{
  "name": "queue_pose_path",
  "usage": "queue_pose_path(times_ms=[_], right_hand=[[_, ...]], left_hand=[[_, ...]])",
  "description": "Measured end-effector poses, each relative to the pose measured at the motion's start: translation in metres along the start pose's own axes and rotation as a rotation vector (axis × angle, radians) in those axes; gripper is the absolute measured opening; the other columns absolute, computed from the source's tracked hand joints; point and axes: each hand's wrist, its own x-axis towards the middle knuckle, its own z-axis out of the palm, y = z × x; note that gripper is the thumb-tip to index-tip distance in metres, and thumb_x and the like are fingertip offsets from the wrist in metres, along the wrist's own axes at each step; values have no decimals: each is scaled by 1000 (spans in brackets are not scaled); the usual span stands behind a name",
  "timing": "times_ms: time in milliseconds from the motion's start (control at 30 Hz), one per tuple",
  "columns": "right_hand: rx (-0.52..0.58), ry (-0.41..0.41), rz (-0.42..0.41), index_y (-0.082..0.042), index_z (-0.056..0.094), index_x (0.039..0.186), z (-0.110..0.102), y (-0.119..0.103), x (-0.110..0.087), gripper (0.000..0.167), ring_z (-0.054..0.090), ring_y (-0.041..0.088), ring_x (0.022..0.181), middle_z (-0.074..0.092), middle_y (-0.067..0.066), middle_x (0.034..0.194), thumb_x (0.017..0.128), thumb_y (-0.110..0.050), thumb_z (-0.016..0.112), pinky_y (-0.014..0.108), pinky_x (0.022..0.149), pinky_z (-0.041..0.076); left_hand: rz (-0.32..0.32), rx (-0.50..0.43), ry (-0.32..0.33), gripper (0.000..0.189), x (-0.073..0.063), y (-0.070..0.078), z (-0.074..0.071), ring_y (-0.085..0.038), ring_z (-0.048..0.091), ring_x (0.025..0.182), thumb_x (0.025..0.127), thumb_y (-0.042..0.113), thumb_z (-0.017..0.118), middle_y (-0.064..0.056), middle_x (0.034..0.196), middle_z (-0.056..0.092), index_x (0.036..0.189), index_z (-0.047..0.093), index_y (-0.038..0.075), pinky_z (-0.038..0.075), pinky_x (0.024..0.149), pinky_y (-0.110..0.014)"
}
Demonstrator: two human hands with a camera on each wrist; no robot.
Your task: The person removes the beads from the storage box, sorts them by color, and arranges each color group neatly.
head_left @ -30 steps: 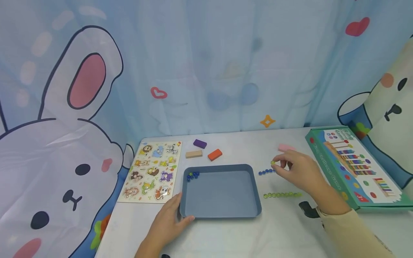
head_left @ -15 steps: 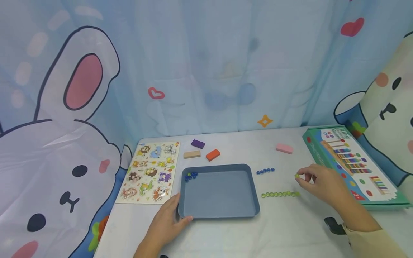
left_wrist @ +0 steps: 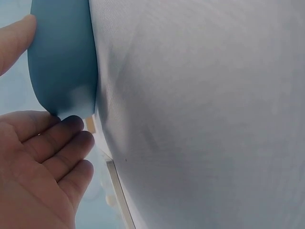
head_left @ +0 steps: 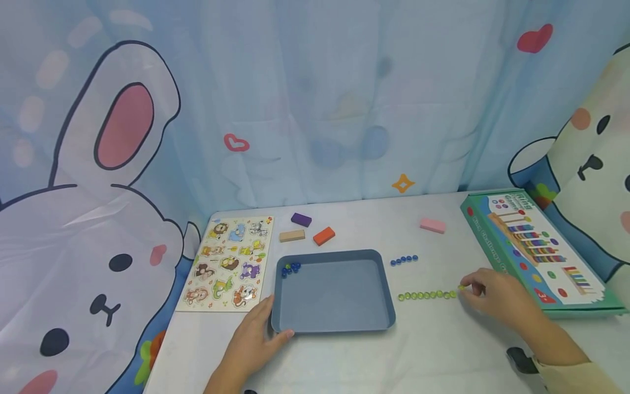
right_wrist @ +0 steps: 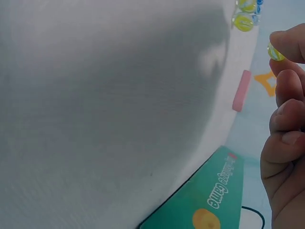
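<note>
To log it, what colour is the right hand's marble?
Yellow-green marble, clearest in the right wrist view.

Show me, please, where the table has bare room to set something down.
Bare patches: between the orange block and pink block, and in front of the tray, right of the left hand. The tray's middle is free too. It is crowded between the green marbles and the box, where the right hand pinches one marble.
</note>
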Motion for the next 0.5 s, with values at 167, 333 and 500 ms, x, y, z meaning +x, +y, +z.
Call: queue_pose_path(times_ms=[167,333,500], right_hand=[[2,-27,-7,-12,80,99,9,5,1,16,46,8,69,54,-7,74,83,-16,82,21,54,34],[12,-63,10,-13,80,100,13,6,1,16,46,8,68,54,-7,73,85,-19,81,22,53,34],[18,-75,18,-13,80,99,13,6,1,16,46,8,68,54,-7,73,85,-19,82,23,53,33]], left_hand=[[-5,-4,-6,100,0,1,-1,-37,43,152,87,58,79,-14,165,45,161,39,6,38,125,-57],[-9,-7,-8,99,0,1,-1,-37,43,152,87,58,79,-14,165,45,161,39,6,38,125,-57],[-7,-11,-6,100,0,0,0,-37,43,152,87,58,80,-13,164,45,161,39,7,38,125,-57]])
